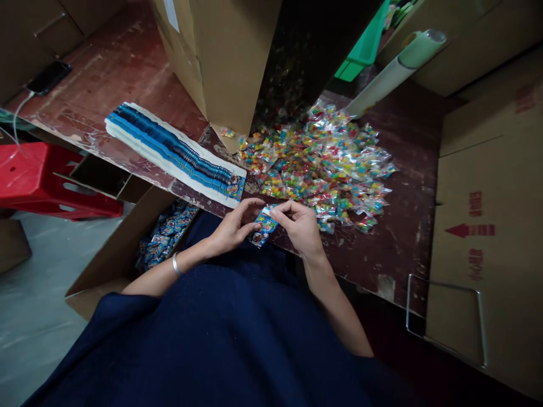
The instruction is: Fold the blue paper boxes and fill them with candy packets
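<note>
Between my two hands, just over the table's front edge, is a small blue printed candy packet [263, 227] with a white strip near its top. My left hand [236, 226] grips its left side with thumb and fingers. Pinched at the packet's upper right is my right hand [297, 224], its thumb and forefinger by the white strip. A long fanned row of blue-and-white printed packets [178, 152] lies to the left on the table. Beyond my right hand spreads a heap of small clear bags of colourful candies [322, 164].
A cardboard box [229, 62] stands behind the heap. Below the table at left, an open carton [110, 249] holds several blue packets [167, 232]. A red stool [38, 181], a phone [50, 78], a plastic-wrap roll [394, 73], a green crate [362, 51] and large cartons [487, 237] surround the table [407, 249].
</note>
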The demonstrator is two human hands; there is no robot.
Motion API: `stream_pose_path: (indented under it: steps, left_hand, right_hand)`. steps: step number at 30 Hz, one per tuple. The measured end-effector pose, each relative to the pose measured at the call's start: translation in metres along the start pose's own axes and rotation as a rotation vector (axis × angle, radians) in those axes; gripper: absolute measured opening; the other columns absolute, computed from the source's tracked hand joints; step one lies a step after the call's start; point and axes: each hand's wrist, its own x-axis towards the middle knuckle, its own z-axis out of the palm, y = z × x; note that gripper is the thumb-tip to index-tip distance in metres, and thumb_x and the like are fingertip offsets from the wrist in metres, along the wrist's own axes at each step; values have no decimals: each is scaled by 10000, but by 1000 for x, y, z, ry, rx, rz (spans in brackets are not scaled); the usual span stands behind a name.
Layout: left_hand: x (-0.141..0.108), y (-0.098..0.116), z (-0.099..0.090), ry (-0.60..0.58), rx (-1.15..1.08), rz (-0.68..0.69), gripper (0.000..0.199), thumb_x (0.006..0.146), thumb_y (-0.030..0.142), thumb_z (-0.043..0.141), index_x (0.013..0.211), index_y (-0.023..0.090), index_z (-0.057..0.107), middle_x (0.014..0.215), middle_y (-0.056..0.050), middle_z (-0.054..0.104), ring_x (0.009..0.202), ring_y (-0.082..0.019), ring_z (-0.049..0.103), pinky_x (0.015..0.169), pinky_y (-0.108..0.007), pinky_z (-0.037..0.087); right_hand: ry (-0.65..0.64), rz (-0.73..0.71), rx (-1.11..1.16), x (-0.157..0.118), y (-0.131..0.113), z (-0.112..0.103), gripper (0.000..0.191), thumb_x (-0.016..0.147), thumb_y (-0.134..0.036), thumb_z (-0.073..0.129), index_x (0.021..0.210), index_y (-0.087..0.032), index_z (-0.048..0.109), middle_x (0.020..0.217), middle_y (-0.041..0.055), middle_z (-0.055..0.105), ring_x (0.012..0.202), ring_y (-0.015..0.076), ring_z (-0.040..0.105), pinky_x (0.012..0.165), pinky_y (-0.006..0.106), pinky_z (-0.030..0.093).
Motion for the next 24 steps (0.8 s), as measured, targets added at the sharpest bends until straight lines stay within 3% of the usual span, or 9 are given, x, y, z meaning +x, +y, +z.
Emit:
stream_pose_path:
  steps: [3, 8, 10, 13, 16, 18, 21, 24]
  left_hand:
    - [0, -3, -2, -14, 0, 12, 445, 927, 214, 667, 1350, 197, 529, 1180, -100, 683, 1049, -211, 682, 890, -325, 578]
    - [-3, -4, -15, -18, 28, 12, 273, 936, 193, 641, 1208, 177, 620, 1139, -87, 710, 1011, -193, 690, 872, -305, 560]
    - [-5, 7, -36, -93, 136, -11, 230, 947, 183, 615, 1175, 170, 642, 1103, -76, 724, 962, -176, 690, 851, -292, 551]
    - [-14, 30, -87, -296, 435, -81, 270, 925, 130, 612, 1182, 174, 683, 1112, -60, 749, 959, -171, 690, 863, -275, 529]
    - [-28, 45, -139, -328, 721, -222, 302, 883, 80, 623, 1161, 146, 720, 1032, -43, 777, 907, -174, 696, 828, -258, 509]
    - [-36, 48, -160, -305, 809, -251, 377, 861, 116, 681, 1235, 152, 713, 1154, -67, 780, 1004, -206, 708, 890, -281, 512]
    - [-41, 46, -165, -229, 773, -244, 405, 879, 277, 743, 1269, 173, 702, 1230, -92, 765, 1084, -233, 709, 939, -311, 523]
    - [-37, 35, -146, -151, 571, -250, 329, 928, 418, 714, 1119, 151, 725, 1061, -83, 782, 963, -211, 721, 869, -311, 540]
  right_hand:
    - [8, -41, -32, 0, 0, 4, 224, 809, -394, 809, 740, -204, 715, 736, 8, 737, 661, 159, 649, 644, 297, 528]
    - [17, -310, -179, -13, 0, 16, 245, 958, -354, 686, 751, -229, 720, 866, 39, 769, 838, 205, 719, 800, 359, 572]
    - [-57, -379, -229, -15, 4, 21, 249, 1008, -357, 624, 830, -242, 755, 972, 54, 786, 912, 218, 736, 859, 387, 587]
    - [-143, -405, -312, -5, 18, 35, 164, 987, -385, 667, 1046, -268, 765, 1116, 71, 777, 1033, 251, 733, 880, 414, 621]
    - [-119, -461, -487, 17, 34, 55, 319, 908, -346, 777, 1205, -253, 706, 1221, 107, 751, 1176, 304, 686, 983, 481, 612]
    - [-141, -505, -608, 33, 42, 67, 374, 875, -279, 809, 1225, -230, 684, 1291, 129, 730, 1260, 328, 651, 1088, 526, 558]
    - [-200, -532, -719, 49, 48, 75, 336, 861, -228, 814, 1173, -219, 691, 1327, 135, 723, 1266, 336, 659, 1092, 534, 552]
    - [-237, -584, -728, 52, 50, 71, 143, 912, -224, 753, 1052, -216, 722, 1245, 122, 768, 1177, 310, 721, 1023, 493, 597]
